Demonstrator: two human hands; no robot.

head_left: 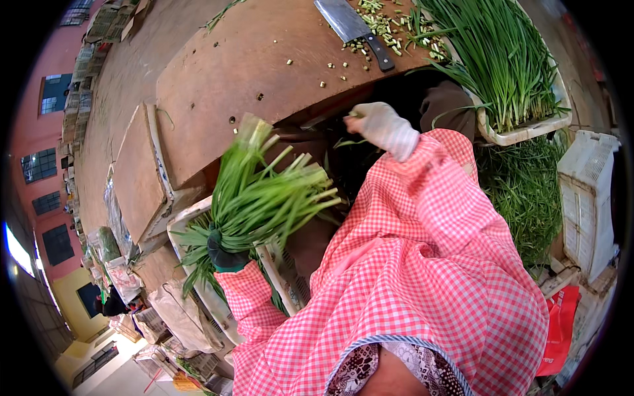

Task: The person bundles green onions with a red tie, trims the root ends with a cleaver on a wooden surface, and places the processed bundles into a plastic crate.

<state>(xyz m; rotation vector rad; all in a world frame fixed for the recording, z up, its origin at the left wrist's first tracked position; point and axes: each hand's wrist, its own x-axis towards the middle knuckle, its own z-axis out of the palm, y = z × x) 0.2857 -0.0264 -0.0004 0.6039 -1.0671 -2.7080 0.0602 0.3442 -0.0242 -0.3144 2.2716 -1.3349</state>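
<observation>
My left hand point(225, 250), in a dark green glove, grips a bunch of green leafy stalks point(277, 198) by the leaves, the pale stem ends fanned out towards the upper right. The bunch is over a white plastic crate point(280, 284) with more greens. My right hand point(379, 123), in a pale glove with bare fingertips, is blurred near the front edge of the wooden table point(237, 69); a small green bit seems to be between its fingers. A cleaver point(349, 22) with a black handle lies on the table beside cut stem pieces point(391, 37).
At the upper right, a white tray point(525, 132) holds long green stalks. Loose leaves point(520, 198) are piled below it, next to an upright white crate point(587, 198). A wooden board or box point(136, 173) stands at the table's left. A red bag point(559, 331) lies lower right.
</observation>
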